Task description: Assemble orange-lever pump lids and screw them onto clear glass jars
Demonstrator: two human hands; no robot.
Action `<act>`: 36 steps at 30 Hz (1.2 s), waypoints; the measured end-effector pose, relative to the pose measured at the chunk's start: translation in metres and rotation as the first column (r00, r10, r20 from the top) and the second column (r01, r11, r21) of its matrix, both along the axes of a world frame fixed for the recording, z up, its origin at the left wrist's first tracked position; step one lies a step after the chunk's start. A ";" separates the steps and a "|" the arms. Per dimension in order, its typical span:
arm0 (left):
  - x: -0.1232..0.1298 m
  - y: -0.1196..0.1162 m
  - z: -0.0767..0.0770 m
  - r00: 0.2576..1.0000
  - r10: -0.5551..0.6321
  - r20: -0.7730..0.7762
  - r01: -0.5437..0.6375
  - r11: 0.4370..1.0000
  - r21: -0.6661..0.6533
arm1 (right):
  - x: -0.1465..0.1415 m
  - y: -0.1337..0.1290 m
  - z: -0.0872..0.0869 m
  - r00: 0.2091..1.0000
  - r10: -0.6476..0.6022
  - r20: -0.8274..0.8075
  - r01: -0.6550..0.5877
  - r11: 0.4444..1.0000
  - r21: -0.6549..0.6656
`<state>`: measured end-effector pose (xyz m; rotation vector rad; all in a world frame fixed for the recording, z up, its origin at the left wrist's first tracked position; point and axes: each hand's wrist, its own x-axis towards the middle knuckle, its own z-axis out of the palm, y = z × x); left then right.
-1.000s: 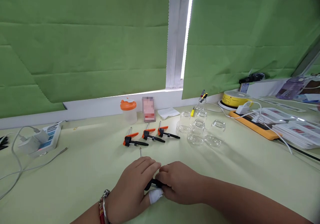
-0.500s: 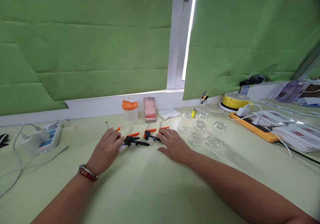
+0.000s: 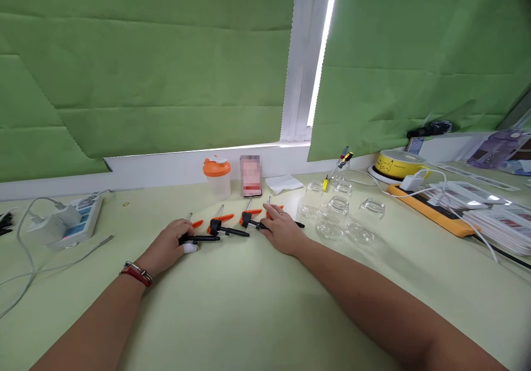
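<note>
Four tools in black and orange, each with a thin metal rod, lie in a row on the table; I cannot tell their exact kind. My left hand [image 3: 168, 245] has its fingers curled round the leftmost black-and-orange tool [image 3: 207, 239], whose black end sticks out to the right. Something white [image 3: 191, 247] covers a fingertip or thumb tip there. Between my hands lie a second tool [image 3: 230, 231] and a third tool [image 3: 252, 222], untouched by the left. My right hand [image 3: 285, 231] is bent over the rightmost black-and-orange tool [image 3: 299, 225], hiding its middle.
Upturned glass jars [image 3: 331, 228] stand right of my right hand. Behind are an orange-lidded cup [image 3: 217, 180], a phone [image 3: 251, 177] and white paper [image 3: 284, 183]. A power strip [image 3: 85, 224] with cables lies left, an orange-edged one [image 3: 435, 213] right.
My left hand has moved left with the leftmost tool, away from the second one, so the tools are spread apart. My right hand has closed more over the rightmost tool. The view has shifted slightly.
</note>
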<state>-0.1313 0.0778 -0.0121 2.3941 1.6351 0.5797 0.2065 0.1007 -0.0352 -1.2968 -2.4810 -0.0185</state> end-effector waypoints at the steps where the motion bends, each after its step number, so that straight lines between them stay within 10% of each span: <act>1: 0.001 0.000 -0.001 1.000 -0.001 -0.017 0.001 1.000 -0.008 | 0.001 0.000 0.000 1.000 0.001 -0.007 -0.001 1.000 0.006; 9: 0.032 -0.004 0.002 0.970 -0.070 -0.231 0.103 0.986 0.131 | 0.005 -0.005 -0.001 0.999 0.017 -0.041 -0.015 0.999 0.035; 36: 0.104 -0.077 0.030 0.857 -0.437 -0.272 0.449 0.893 -0.019 | 0.042 -0.088 0.006 0.940 0.340 -0.033 -0.338 0.940 0.054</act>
